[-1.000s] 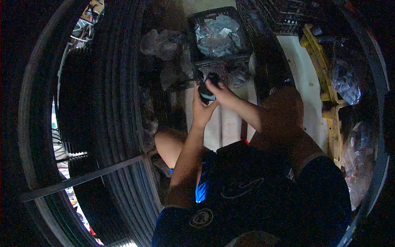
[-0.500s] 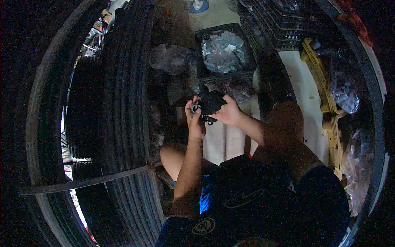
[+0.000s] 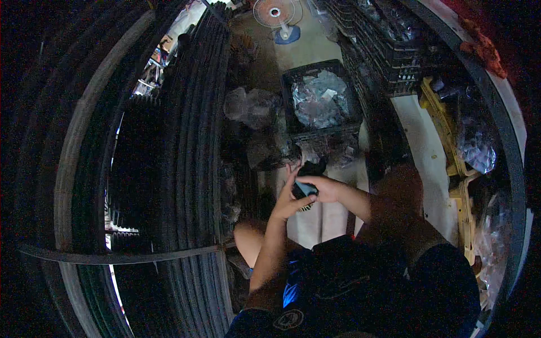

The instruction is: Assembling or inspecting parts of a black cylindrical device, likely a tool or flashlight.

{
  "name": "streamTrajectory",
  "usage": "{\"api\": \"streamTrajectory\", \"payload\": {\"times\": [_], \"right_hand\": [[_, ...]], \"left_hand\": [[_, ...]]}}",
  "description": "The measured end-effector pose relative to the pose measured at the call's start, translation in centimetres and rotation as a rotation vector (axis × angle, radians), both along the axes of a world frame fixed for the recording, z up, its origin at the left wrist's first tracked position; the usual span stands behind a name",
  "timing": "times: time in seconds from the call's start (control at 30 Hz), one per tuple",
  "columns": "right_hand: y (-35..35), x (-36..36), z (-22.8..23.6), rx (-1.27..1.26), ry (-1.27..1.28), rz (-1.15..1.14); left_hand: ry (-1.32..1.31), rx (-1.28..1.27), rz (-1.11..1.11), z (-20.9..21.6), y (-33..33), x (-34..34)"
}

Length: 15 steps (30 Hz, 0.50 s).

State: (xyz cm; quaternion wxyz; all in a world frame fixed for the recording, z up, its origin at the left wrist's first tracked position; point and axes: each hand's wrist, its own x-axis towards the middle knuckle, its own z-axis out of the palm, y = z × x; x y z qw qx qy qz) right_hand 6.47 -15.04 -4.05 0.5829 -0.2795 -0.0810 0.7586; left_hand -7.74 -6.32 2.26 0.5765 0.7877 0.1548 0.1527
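Note:
Both of my hands meet around a small black part (image 3: 307,190) with a blue-grey face, in front of my knees. Its exact kind is hard to make out in the dim light. My left hand (image 3: 287,201) grips it from the left side, some fingers stretched up along its far edge. Across from it, my right hand (image 3: 328,190) closes on it, fingers reaching over the top. Just beyond the hands a black, soft-looking piece (image 3: 313,167) shows; I cannot tell whether it belongs to the held part.
Ahead stands a black crate (image 3: 289,116) with clear plastic bags in it; a fan (image 3: 286,34) is farther off. Dark ribbed stacks (image 3: 191,146) rise at my left behind a horizontal bar (image 3: 124,258). Black crates (image 3: 403,62) and yellow crates (image 3: 439,121) line the right.
The view has shifted, so the scene sits lower and farther right. The part has been turned in my hands: a blue-grey face shows now where a pale ring showed before.

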Motion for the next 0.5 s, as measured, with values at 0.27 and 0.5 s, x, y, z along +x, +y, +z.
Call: {"api": "streamTrajectory", "payload": {"times": [0.27,0.5], "right_hand": [[-0.1,0.1,1.7,0.126,-0.27,-0.139],[-1.0,-0.9,2.5,0.163,-1.067,-0.298]], "left_hand": [[-0.012,0.36,0.243,0.0,-0.1,0.6],[-0.053,-0.008,0.26,-2.3,-1.2,0.8]]}}
